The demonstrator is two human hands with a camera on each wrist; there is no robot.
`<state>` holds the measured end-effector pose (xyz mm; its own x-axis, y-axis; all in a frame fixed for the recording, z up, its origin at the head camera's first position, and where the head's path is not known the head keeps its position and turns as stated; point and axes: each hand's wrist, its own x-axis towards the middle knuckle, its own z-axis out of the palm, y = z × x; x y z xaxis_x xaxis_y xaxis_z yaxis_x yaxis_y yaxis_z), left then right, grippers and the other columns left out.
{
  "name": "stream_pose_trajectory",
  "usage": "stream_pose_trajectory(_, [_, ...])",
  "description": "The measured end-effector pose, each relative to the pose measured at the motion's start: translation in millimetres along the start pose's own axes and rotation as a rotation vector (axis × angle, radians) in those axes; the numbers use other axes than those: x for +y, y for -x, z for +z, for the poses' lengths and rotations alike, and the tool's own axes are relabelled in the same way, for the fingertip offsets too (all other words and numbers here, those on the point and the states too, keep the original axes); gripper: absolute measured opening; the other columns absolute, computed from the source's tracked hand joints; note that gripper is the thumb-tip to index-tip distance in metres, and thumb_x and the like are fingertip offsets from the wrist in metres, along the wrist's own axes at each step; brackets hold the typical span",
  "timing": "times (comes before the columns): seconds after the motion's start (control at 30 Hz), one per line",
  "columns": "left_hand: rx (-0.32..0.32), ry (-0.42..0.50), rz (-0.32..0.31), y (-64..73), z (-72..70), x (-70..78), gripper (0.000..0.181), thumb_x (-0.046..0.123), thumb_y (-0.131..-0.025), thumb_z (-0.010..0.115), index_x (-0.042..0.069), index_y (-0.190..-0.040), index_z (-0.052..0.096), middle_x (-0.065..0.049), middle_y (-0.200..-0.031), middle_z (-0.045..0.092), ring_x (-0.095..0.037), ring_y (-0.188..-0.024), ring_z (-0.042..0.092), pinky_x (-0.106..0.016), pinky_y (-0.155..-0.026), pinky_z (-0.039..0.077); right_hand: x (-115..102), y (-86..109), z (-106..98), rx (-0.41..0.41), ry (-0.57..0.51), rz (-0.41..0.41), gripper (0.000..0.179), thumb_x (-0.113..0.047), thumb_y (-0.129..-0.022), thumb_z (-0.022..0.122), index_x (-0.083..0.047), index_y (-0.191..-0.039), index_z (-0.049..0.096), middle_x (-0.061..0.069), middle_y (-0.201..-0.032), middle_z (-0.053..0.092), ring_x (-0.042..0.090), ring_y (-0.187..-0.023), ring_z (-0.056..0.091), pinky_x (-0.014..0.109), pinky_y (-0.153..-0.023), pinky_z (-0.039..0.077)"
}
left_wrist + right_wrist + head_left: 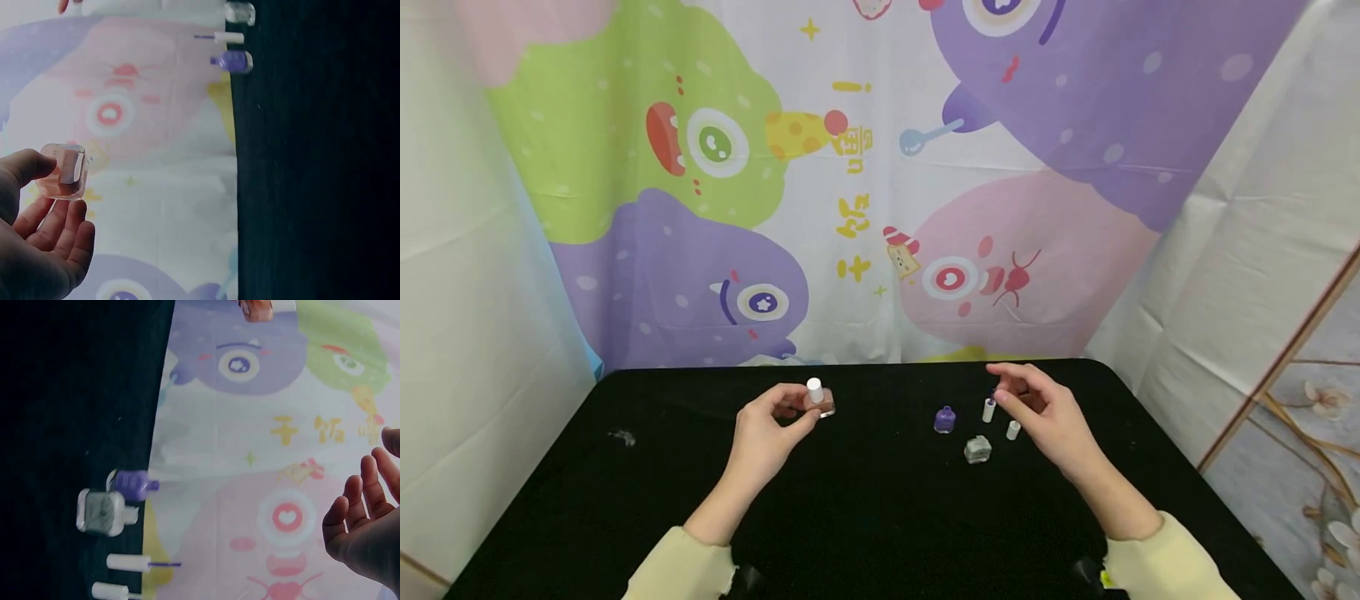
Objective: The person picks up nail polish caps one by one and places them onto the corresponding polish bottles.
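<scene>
My left hand [762,431] holds a pinkish-brown nail polish bottle [826,405] with its white cap on, thumb on one side and fingers on the other. In the left wrist view the bottle's glass base [62,170] faces the camera. My right hand [1054,422] hovers with nothing in its loosely bent fingers, near two white brush caps. One cap [988,411] stands with its purple brush pointing up; the second cap [1013,430] stands beside it, its brush partly behind the hand. Left of them are an uncapped purple bottle [945,421] and an uncapped greyish clear bottle [977,450].
Everything stands on a table with a black cloth [865,500]. Behind its far edge hangs a curtain [850,317] printed with cartoon monsters. A pale smudge [623,437] marks the cloth at the left. White fabric [1240,208] hangs along the right side.
</scene>
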<state>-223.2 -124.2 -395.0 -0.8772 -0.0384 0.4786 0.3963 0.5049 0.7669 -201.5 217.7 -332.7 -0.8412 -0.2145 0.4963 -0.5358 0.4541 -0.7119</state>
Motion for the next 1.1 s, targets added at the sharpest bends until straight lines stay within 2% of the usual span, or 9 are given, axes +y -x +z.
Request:
stream_pose_trajectory(0.1, [0.005,-0.024,-0.019,-2.8,-3.0,-8.3,0.024,0.012,-0.078,0.076,0.01,-0.1,0.067,-0.003,-0.09,0.069,-0.019,-0.082,0.065,-0.041,-0.078,0.053,-2,2.7,-4,0.027,0.038,0.022,0.028,-0.002,-0.091,0.058,0.001,-0.119,0.059,0.008,-0.093,0.057,0.006,-0.079,0.053,0.02,-0.067,0.048])
stream_pose_trajectory(0.23, [-0.001,-0.057,-0.061,-6.7,-6.7,-19.6,0.025,0.014,-0.08,0.075,0.009,-0.102,0.066,-0.004,-0.093,0.07,-0.02,-0.086,0.066,-0.039,-0.079,0.052,8,6.1,-9,0.058,0.058,0.055,0.028,-0.003,-0.091,0.059,-0.001,-0.119,0.059,0.009,-0.094,0.059,0.005,-0.08,0.054,0.019,-0.067,0.048])
stream_pose_trajectory(0.47, [-0.024,-0.087,-0.136,-13.1,-11.7,-48.2,0.027,0.017,-0.083,0.072,0.006,-0.107,0.065,-0.011,-0.099,0.07,-0.024,-0.092,0.065,-0.043,-0.083,0.051,64,9.4,-17,0.124,0.087,0.097,0.029,-0.014,-0.093,0.06,-0.008,-0.121,0.06,0.006,-0.095,0.06,0.002,-0.082,0.056,0.016,-0.071,0.048])
stream_pose_trajectory(0.77, [-0.058,-0.126,-0.178,-23.0,-17.5,-79.9,0.03,0.019,-0.088,0.067,0.004,-0.114,0.063,-0.014,-0.105,0.068,-0.027,-0.097,0.064,-0.043,-0.085,0.051,95,16.0,-26,0.165,0.136,0.172,0.033,-0.016,-0.093,0.061,-0.008,-0.124,0.058,0.003,-0.093,0.056,0.003,-0.077,0.052,0.018,-0.062,0.044])
stream_pose_trajectory(0.93, [-0.066,-0.145,-0.198,-27.9,-19.2,-93.1,0.029,0.017,-0.089,0.066,0.003,-0.114,0.062,-0.016,-0.106,0.067,-0.028,-0.098,0.063,-0.044,-0.087,0.051,112,21.8,-28,0.161,0.145,0.225,0.037,-0.017,-0.092,0.061,-0.006,-0.127,0.055,0.008,-0.101,0.057,0.001,-0.08,0.051,0.017,-0.064,0.043])
stream_pose_trajectory(1.1, [-0.092,-0.135,-0.206,-30.7,-17.3,-102.0,0.028,0.014,-0.089,0.066,0.001,-0.114,0.062,-0.017,-0.106,0.067,-0.028,-0.099,0.062,-0.045,-0.088,0.05,130,24.7,-32,0.095,0.197,0.355,0.044,-0.027,-0.094,0.059,-0.008,-0.133,0.05,0.013,-0.112,0.056,0.006,-0.087,0.049,0.02,-0.066,0.042])
